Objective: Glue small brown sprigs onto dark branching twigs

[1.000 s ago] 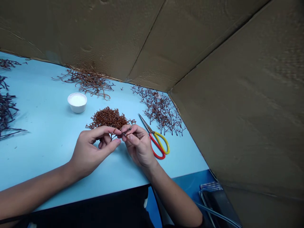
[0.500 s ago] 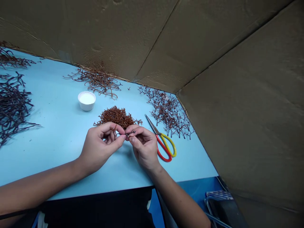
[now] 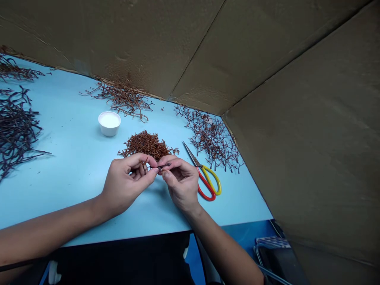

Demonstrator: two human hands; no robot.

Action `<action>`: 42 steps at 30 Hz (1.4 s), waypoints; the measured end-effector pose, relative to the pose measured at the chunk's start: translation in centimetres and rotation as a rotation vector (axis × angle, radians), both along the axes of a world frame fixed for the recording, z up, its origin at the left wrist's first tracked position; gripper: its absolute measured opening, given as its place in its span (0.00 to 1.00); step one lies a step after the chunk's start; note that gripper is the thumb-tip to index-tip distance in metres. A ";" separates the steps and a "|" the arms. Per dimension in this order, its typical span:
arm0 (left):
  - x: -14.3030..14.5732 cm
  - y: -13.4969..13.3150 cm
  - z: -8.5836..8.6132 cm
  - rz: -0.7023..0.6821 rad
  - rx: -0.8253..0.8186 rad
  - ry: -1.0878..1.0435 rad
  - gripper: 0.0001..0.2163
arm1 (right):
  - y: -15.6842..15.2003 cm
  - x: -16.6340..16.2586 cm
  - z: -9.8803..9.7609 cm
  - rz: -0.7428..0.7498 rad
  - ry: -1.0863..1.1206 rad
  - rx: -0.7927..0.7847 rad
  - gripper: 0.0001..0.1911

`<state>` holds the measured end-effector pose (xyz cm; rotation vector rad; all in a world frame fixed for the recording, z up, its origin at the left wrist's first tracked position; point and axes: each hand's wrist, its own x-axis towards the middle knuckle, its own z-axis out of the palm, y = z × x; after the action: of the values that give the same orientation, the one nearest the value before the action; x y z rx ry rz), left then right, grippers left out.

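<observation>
My left hand (image 3: 126,180) and my right hand (image 3: 181,180) meet fingertip to fingertip over the front of the table. Between their pinched thumbs and forefingers is a thin dark brown twig-like piece (image 3: 164,165), with short forked ends showing on both sides. Fingers cover its middle, so how its parts join there is hidden. Just behind the hands lies a heap of short reddish-brown branched pieces (image 3: 147,143). Beside my right hand rest scissors (image 3: 202,168) with one red and one yellow handle, their blades slightly apart or closed; I cannot tell.
A small white cup (image 3: 109,126) with white contents stands behind the heap. Long brown strands (image 3: 124,97) lie at the back, dark strands (image 3: 18,128) at the left, and forked dark pieces (image 3: 210,136) at the right. Cardboard walls (image 3: 311,118) edge the light blue table (image 3: 74,158).
The view has shifted slightly. Both hands keep the same pinch on the twig-like piece, with hardly any movement.
</observation>
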<state>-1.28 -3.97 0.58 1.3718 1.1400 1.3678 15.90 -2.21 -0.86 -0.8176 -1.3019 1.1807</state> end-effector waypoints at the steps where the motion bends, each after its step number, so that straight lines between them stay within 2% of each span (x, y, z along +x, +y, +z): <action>1: 0.0 0.0 0.0 0.002 0.002 0.001 0.01 | 0.0 0.0 0.0 -0.005 -0.006 -0.001 0.07; 10: 0.1 0.1 -0.1 -0.004 -0.001 -0.001 0.01 | -0.1 -0.4 0.2 -0.033 -0.007 -0.002 0.08; 21: 0.1 0.0 -0.3 -0.015 -0.001 -0.003 0.01 | 0.0 0.0 -0.4 0.003 0.024 0.003 0.04; 42: 0.4 -0.2 -0.7 -0.010 0.032 -0.086 0.02 | 0.3 -0.1 -0.6 -0.013 -0.011 0.109 0.07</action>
<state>-0.93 -4.14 -0.10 1.3264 1.0576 1.4294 15.78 -1.87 -1.44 -0.7528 -1.3559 1.0868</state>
